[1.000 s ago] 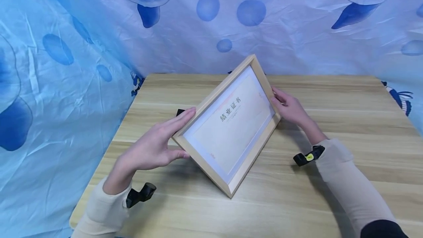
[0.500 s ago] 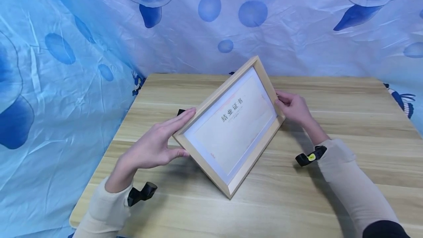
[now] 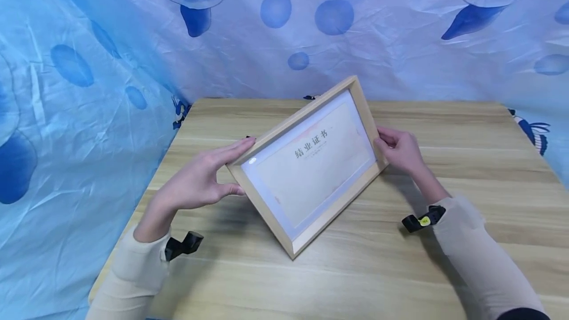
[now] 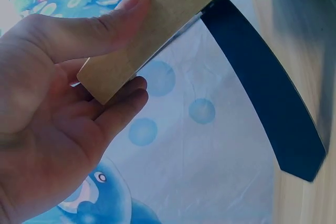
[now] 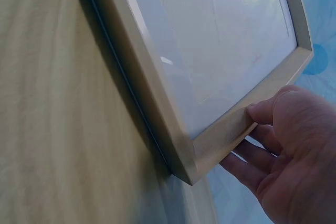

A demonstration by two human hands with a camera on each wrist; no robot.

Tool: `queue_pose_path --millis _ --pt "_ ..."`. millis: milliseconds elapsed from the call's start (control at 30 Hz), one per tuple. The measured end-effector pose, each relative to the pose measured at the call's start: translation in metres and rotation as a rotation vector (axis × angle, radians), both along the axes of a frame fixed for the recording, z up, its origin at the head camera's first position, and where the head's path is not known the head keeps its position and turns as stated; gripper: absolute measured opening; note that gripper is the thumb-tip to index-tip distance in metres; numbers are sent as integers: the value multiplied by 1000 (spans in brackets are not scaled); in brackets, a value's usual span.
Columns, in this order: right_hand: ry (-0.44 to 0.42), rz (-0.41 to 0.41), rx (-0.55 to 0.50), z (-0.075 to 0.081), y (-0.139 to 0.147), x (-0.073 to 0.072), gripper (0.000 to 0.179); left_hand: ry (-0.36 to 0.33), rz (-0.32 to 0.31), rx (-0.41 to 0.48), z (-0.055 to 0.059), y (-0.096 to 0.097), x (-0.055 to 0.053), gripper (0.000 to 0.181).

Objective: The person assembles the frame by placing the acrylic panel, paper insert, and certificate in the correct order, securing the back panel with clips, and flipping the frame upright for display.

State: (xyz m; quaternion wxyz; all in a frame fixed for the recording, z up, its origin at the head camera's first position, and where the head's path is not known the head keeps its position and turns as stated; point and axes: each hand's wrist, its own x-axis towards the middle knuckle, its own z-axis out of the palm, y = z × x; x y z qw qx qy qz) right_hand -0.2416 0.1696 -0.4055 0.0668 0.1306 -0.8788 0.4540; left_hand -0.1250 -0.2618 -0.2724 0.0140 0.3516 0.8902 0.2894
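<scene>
Both hands hold a light wooden picture frame point(image 3: 339, 205) tilted above the table. Behind its pane is a pale certificate point(image 3: 306, 181) with dark printed characters near the top. My left hand point(image 3: 195, 179) grips the left corner, its thumb on one side and fingers on the other in the left wrist view. My right hand point(image 3: 402, 152) pinches the right-hand side, thumb on the front face, other fingers behind. A dark stand leg point(image 4: 268, 87) sticks out from the back of the frame in the left wrist view. Whether the lower edge touches the table I cannot tell.
The wood-grain table point(image 3: 480, 172) spreads beneath the frame. A blue sheet point(image 3: 395, 63) printed with whales and bubbles hangs behind it and to the left. Small black cameras point(image 3: 184, 246) are strapped to both wrists.
The frame has turned clockwise, to a shallower slant. Its right end shifts right and down with my right hand, while my left hand and the lower corner move left and slightly up.
</scene>
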Motion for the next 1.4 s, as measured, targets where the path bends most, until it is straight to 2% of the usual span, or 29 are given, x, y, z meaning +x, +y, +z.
queue_pose_path --millis 100,267,467,533,700,833,1167,1400 --pt "10 -21 7 -1 4 6 38 24 17 0 -2 -4 -6 93" --pt "25 -53 1 -3 6 16 38 17 56 6 -4 -10 -15 88" --pt "31 -115 8 -3 5 27 38 69 102 55 -9 -18 -28 82" --pt "34 -133 13 -3 4 30 38 66 124 80 -12 -20 -32 81" --pt "19 -156 -15 -5 3 36 37 10 176 152 -17 -25 -42 80" --pt "45 -168 -36 -9 3 40 36 -47 223 182 -20 -26 -49 79" --pt "67 -210 -67 -14 8 52 35 -119 266 178 -23 -20 -66 81" --pt "94 -233 -87 -16 10 58 35 -157 296 267 -32 -13 -81 80"
